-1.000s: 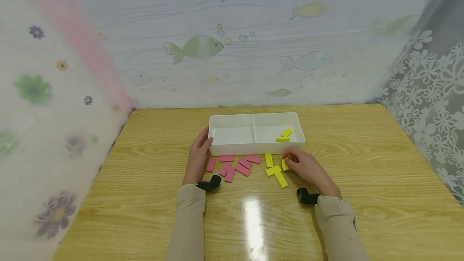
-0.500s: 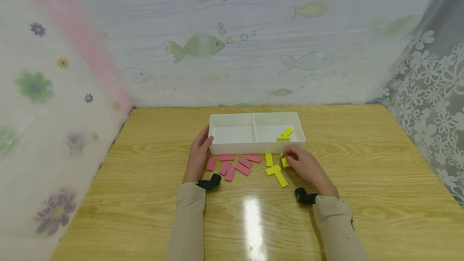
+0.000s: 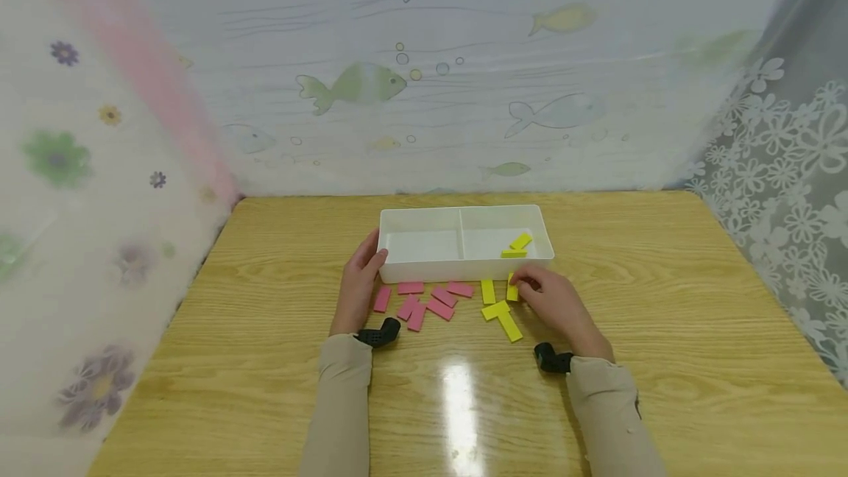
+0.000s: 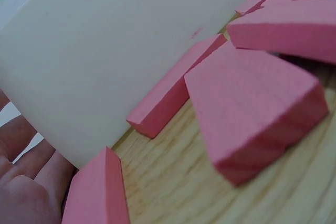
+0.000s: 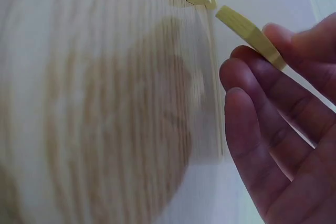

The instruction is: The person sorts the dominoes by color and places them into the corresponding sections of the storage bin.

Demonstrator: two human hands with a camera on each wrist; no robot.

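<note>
Pinching a yellow block point(image 3: 511, 290) by its end just beside the white tray point(image 3: 424, 271), right hand point(image 3: 555, 304); block looks light, stiff. Left hand point(image 3: 358, 287) rests fingers straight against tray.

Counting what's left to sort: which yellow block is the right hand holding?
The yellow block nearest the white tray, pinched in the right hand; the other three loose yellow blocks lie untouched.
</note>
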